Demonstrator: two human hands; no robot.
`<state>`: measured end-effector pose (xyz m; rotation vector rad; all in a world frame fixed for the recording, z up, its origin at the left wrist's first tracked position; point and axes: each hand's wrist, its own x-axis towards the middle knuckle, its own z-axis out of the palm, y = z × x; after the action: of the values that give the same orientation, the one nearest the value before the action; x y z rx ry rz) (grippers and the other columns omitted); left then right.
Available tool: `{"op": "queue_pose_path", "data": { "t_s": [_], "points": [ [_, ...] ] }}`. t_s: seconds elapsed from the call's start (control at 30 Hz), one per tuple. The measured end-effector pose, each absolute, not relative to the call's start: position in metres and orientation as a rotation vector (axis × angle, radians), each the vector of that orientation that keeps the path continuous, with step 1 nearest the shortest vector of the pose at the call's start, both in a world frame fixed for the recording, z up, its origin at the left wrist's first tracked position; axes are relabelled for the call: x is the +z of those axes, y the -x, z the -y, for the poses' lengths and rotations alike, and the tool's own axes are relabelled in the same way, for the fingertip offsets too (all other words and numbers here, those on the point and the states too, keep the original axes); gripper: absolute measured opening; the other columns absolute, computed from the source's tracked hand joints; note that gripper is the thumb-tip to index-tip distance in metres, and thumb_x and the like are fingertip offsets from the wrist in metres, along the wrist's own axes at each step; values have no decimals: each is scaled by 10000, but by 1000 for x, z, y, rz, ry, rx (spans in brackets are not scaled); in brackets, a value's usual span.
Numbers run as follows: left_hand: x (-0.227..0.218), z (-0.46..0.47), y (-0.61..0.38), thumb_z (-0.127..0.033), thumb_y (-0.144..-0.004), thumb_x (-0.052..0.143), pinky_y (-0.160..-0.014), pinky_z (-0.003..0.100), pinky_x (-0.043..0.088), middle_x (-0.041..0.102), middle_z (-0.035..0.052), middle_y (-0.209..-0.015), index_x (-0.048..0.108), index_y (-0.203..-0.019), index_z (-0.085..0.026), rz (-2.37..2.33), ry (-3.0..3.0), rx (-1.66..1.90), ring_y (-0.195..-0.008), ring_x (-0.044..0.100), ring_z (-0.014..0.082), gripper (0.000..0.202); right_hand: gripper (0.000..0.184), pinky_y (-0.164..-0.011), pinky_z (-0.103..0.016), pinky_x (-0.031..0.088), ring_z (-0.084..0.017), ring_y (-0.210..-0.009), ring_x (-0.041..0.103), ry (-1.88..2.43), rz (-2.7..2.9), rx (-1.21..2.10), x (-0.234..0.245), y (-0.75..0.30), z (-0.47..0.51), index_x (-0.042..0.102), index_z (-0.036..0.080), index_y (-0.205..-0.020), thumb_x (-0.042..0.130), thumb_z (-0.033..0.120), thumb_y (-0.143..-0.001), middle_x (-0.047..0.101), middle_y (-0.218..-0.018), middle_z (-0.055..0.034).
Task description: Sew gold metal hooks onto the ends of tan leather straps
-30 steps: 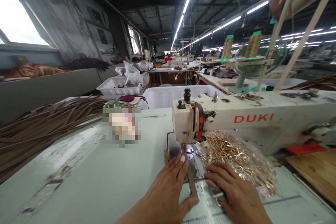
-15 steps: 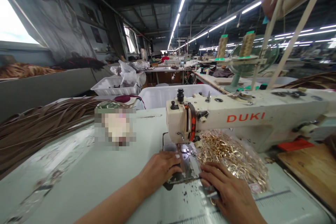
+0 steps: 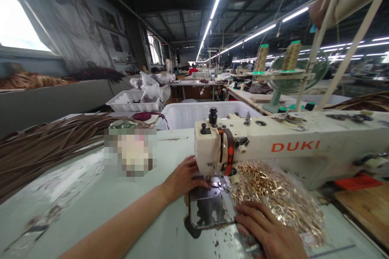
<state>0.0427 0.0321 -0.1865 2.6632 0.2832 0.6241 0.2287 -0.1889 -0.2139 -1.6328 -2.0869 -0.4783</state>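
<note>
My left hand (image 3: 181,179) reaches to the left side of the sewing machine head (image 3: 209,149). Its thumb points at the lit needle area and stands apart from the other fingers, whose tips are partly hidden behind the head. Nothing shows in that hand. My right hand (image 3: 263,226) lies with fingers stretched out at the right edge of the worn metal needle plate (image 3: 209,210). Under its palm is something clear and shiny that I cannot make out. Close by, a clear plastic bag of gold metal fittings (image 3: 276,194) sits beneath the machine arm.
Brown strips (image 3: 54,141) are heaped on the table's left. A blurred-out object (image 3: 132,153) lies near them. Behind the machine stands a white bin (image 3: 182,115). Thread cones (image 3: 291,56) stand at the back right. At right lie a red item (image 3: 357,182) and a wooden board (image 3: 364,206).
My left hand has moved away from me, off the plate's front to beside the machine head. The brown strip under its fingers no longer shows. My right hand stays by the plate; the view has shifted slightly.
</note>
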Motion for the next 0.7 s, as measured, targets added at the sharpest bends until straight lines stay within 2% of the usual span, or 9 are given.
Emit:
{"op": "queue_pose_path", "data": {
  "t_s": [0.17,0.3,0.53,0.7],
  "points": [
    [-180,-42,-47,-297,-834,676,-943,241,417,648,0,-1131,661,-1079,-237,-124,-2673,457,-1056,575,178,253,367,-587,-196,574,-174,-1007,592,1609,2077,-502,-210,-227,189,600,245,-1047,485,160,-709,640,-1118,60],
    [-178,-43,-47,-309,-869,634,-934,220,416,664,-13,-1082,671,-1048,-229,-106,-2690,421,-1034,581,160,199,273,-612,-198,575,-165,-980,604,1601,2051,-518,-199,-222,188,613,251,-1003,482,203,-769,658,-1072,57],
    [-177,-24,-32,-290,-973,446,-1001,276,378,631,-2,-1157,615,-1154,-244,-182,-2787,396,-1096,550,171,252,327,-670,-245,573,-192,-1032,562,1636,2009,-434,-209,-222,191,595,268,-1061,481,197,-763,634,-1121,59],
    [-183,-1,-16,-172,-944,397,-1062,420,294,566,101,-1240,490,-1300,-186,-322,-2983,346,-1157,500,243,368,458,-715,-290,565,-219,-1098,513,1716,1982,-309,-220,-223,195,578,299,-1101,478,139,-685,584,-1206,72]
  ]
}}
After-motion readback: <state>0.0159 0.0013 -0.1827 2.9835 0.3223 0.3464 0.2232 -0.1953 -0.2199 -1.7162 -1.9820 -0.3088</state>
